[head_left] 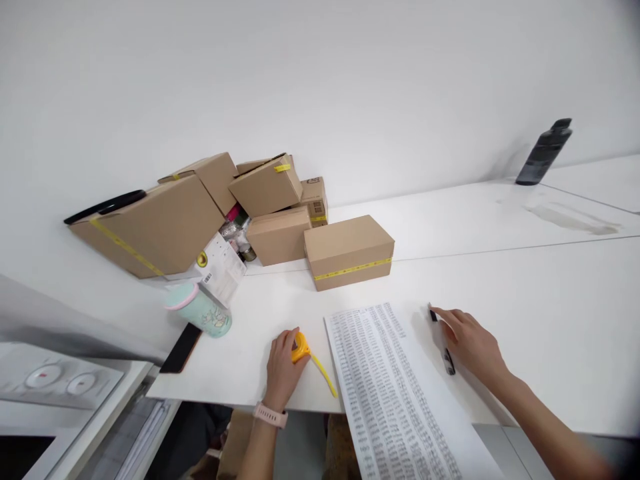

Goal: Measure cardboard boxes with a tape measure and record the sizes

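Left hand (284,363) curls its grip around the tape measure (301,348); right hand (469,341), knuckles up, pinches a pen (449,362).

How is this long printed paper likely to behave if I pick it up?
The printed paper will probably be floppy, since it looks thin and flat. It may sag or slide forward, as its near end runs past the edge of the white table. It seems light for its size, judging by how thin it looks.

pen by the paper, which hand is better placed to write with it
Probably the right hand: it is at the pen, while the left hand grips the tape measure across the paper.
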`<state>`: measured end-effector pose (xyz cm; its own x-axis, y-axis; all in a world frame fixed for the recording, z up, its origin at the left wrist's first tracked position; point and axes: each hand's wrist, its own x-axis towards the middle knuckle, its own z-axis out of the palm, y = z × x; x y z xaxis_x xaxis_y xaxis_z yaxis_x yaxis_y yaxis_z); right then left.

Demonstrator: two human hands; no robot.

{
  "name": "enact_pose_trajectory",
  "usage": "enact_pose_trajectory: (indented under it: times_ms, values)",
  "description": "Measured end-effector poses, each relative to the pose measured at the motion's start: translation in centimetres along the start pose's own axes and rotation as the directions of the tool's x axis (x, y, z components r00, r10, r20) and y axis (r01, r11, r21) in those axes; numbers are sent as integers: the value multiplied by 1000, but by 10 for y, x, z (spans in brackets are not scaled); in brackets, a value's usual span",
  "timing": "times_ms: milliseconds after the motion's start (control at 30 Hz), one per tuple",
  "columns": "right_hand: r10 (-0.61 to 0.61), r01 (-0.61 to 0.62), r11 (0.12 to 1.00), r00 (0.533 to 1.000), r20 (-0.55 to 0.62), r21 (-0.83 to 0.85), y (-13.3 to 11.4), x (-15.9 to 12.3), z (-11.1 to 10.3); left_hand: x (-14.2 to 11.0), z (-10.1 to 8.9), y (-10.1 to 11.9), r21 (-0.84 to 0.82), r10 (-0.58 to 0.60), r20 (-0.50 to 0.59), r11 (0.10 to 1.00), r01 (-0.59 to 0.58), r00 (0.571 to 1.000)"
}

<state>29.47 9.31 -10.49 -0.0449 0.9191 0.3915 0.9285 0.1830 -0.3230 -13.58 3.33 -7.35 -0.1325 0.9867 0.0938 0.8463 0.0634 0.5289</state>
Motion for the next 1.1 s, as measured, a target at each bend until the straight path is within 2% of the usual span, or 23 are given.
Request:
enact_pose_trajectory:
  times_ms: [67, 133, 200, 267, 300, 367, 433, 533, 667, 767, 833, 900, 967, 1000, 1033, 1100]
  values:
    - [32, -30, 995, 999, -19, 95, -15, 0, -7, 1, -2, 12, -164, -22, -80, 986, 9, 997]
    - [68, -73, 956, 997, 26, 284, -37, 3, -16, 1, -7, 35, -338, 8, -114, 940, -46, 993]
    - [73, -156, 831, 982, 173, 533, -66, 9, -30, 0, -13, 65, -468, 120, -88, 871, -147, 989]
    - [11, -282, 635, 934, 356, 719, -97, 16, -45, 1, -17, 97, -549, 235, -24, 809, -209, 972]
    - [-30, -324, 552, 913, 407, 768, -111, 20, -52, 3, -17, 111, -577, 271, -3, 786, -222, 963]
    - [-116, -356, 449, 886, 448, 820, -133, 26, -64, 7, -17, 133, -629, 313, 46, 747, -216, 949]
    - [-195, -359, 409, 864, 464, 839, -144, 32, -72, 12, -16, 145, -689, 337, 106, 703, -175, 936]
    - [-239, -387, 399, 831, 502, 831, -144, 36, -75, 17, -16, 150, -765, 359, 170, 636, -106, 918]
    - [-220, -380, 393, 846, 487, 838, -140, 33, -76, 22, -13, 147, -812, 285, 213, 584, 7, 935]
    - [-261, -303, 441, 857, 444, 845, -141, 27, -75, 21, -4, 148, -849, 200, 312, 498, 177, 929]
    - [-286, -239, 490, 864, 414, 838, -142, 23, -72, 19, 2, 150, -883, 212, 399, 351, 312, 892]
    - [-277, -184, 534, 884, 377, 825, -141, 21, -69, 18, 7, 154, -865, 234, 502, 167, 474, 833]
    - [-201, -140, 568, 932, 302, 811, -139, 18, -65, 16, 11, 157, -799, 239, 580, -23, 601, 779]
    - [-127, -130, 586, 960, 250, 799, -138, 17, -64, 15, 12, 159, -777, 230, 586, -111, 619, 777]
    - [-35, -142, 607, 978, 205, 782, -138, 15, -63, 14, 13, 162, -782, 209, 559, -189, 594, 802]
    - [122, -233, 625, 972, 203, 745, -140, 10, -62, 11, 17, 168, -845, 134, 431, -286, 451, 892]
